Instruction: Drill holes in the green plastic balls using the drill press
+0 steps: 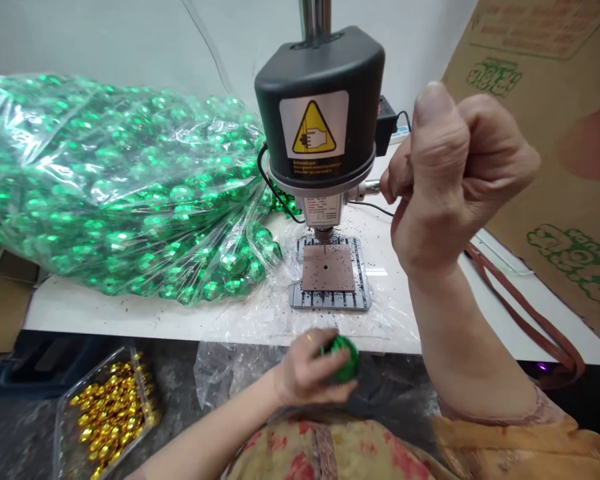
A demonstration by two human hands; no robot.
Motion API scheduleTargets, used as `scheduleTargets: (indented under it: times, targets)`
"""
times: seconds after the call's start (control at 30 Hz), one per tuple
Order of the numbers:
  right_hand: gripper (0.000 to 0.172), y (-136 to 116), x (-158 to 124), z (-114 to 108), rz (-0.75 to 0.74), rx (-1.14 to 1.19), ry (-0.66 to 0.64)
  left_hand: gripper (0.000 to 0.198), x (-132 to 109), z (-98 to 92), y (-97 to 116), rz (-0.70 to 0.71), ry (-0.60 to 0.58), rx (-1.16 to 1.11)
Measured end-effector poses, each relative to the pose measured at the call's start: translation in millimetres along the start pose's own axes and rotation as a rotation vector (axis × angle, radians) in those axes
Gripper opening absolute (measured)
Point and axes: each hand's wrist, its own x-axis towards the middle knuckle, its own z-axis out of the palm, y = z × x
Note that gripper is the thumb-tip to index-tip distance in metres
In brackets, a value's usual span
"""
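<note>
My left hand (313,373) is closed around a shiny green ball (346,359), held just off the table's front edge, close to my body. Its fingers cover part of the ball. Raised at the right, my right hand (450,173) is wrapped round the feed handle (367,189) of a small black drill press (320,107). Beneath the drill's chuck (324,235), a brown plate (329,275) with a dark hole lies on the grey slotted base (363,293). Dark shavings are scattered over the plate and base.
A large clear bag of green faceted balls (130,193) fills the left of the white table (220,321). Below, a clear bin (56,440) holds small gold bells or balls. A cardboard box (520,147) stands at right, beside a brown strap (525,313).
</note>
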Motion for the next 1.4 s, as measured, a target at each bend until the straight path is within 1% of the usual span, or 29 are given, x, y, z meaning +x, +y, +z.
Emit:
scheduleTargets:
  times: [0.03,0.07,0.1,0.13,0.17,0.23,0.27,0.33,0.4,0.43,0.5,0.53,0.57,0.6,0.67,0.73,0.83,0.93,1.03,1.1,1.17,1.2,1.23,1.27,1.3,1.37,1.4]
  targets:
    - [0.051,-0.4,-0.5,-0.1,0.011,-0.028,0.001,0.049,-13.2,1.1,7.2,0.084,-0.117,0.031]
    - [0.052,-0.7,-0.8,-0.4,0.024,-0.054,0.001,0.046,-24.8,2.2,12.8,0.127,-0.227,0.075]
    - [0.052,-0.7,-1.1,-0.9,0.033,-0.069,0.0,0.043,-34.2,3.2,16.7,0.135,-0.314,0.122]
    - [0.053,-0.1,-1.4,-1.5,0.031,-0.071,-0.001,0.041,-40.8,3.6,19.0,0.128,-0.363,0.154]
    - [0.054,0.9,-1.7,-2.3,0.022,-0.06,-0.003,0.039,-44.4,3.2,19.5,0.119,-0.372,0.162]
    - [0.055,4.2,-2.5,-3.8,-0.01,-0.017,-0.006,0.039,-41.3,-0.7,14.1,0.125,-0.299,0.112]
    - [0.056,6.0,-2.9,-4.4,-0.019,0.0,-0.001,0.039,-34.4,-4.6,7.6,0.12,-0.24,0.08]
    - [0.056,9.6,-3.7,-5.4,-0.016,0.021,0.011,0.037,-10.8,-16.8,-14.4,0.047,-0.143,0.068]
    - [0.057,12.4,-4.2,-6.1,-0.016,0.036,0.022,0.043,22.7,-34.4,-47.8,-0.083,-0.097,0.159]
    - [0.057,13.4,-4.2,-6.4,-0.02,0.044,0.023,0.046,41.2,-44.7,-67.3,-0.148,-0.107,0.216]
    - [0.057,14.4,-4.1,-6.6,-0.034,0.052,0.023,0.052,77.1,-66.1,-107.0,-0.347,-0.196,0.33]
    - [0.056,14.3,-4.1,-6.6,-0.038,0.054,0.02,0.053,93.0,-76.1,-125.2,-0.459,-0.268,0.407]
    - [0.055,13.8,-4.2,-6.5,-0.04,0.057,0.012,0.052,106.7,-84.9,-141.4,-0.569,-0.372,0.508]
    - [0.054,12.9,-4.4,-6.3,-0.044,0.062,0.004,0.048,118.2,-92.2,-155.0,-0.657,-0.465,0.601]
    - [0.053,10.6,-5.3,-5.8,-0.049,0.067,-0.01,0.034,134.4,-101.7,-174.6,-0.746,-0.572,0.702]
    - [0.053,8.4,-6.4,-5.2,-0.042,0.059,-0.009,0.023,144.2,-104.8,-185.7,-0.775,-0.625,0.729]
    - [0.051,6.8,-7.8,-5.2,-0.037,0.028,-0.003,0.022,153.8,-101.1,-193.1,-0.812,-0.711,0.745]
    - [0.051,6.7,-8.2,-6.4,-0.041,-0.01,-0.013,0.017,160.5,-92.8,-193.9,-0.849,-0.777,0.747]
    - [0.051,6.1,-7.8,-7.7,-0.026,-0.008,-0.034,0.018,162.5,-88.6,-188.4,-0.859,-0.791,0.746]
    - [0.051,5.6,-7.4,-8.0,-0.022,0.014,-0.037,0.021,161.2,-92.4,-181.9,-0.842,-0.767,0.747]
    - [0.052,5.5,-7.2,-7.9,-0.028,0.036,-0.031,0.028,158.3,-100.9,-174.4,-0.814,-0.738,0.757]
    - [0.052,5.7,-7.2,-7.9,-0.03,0.04,-0.028,0.033,156.3,-105.8,-170.5,-0.795,-0.706,0.758]
    - [0.052,6.0,-7.3,-7.8,-0.032,0.039,-0.029,0.038,153.6,-110.4,-166.6,-0.777,-0.63,0.738]
    - [0.052,6.4,-7.4,-7.8,-0.034,0.036,-0.031,0.042,150.3,-114.1,-162.3,-0.762,-0.51,0.682]
    - [0.052,6.9,-7.6,-7.8,-0.036,0.029,-0.036,0.044,146.4,-116.3,-157.6,-0.75,-0.354,0.58]
    - [0.051,7.7,-7.8,-7.9,-0.044,0.024,-0.042,0.044,136.9,-115.9,-146.0,-0.745,-0.017,0.246]
    - [0.051,7.9,-7.9,-8.0,-0.047,0.025,-0.041,0.045,131.8,-113.3,-139.1,-0.762,0.118,0.045]
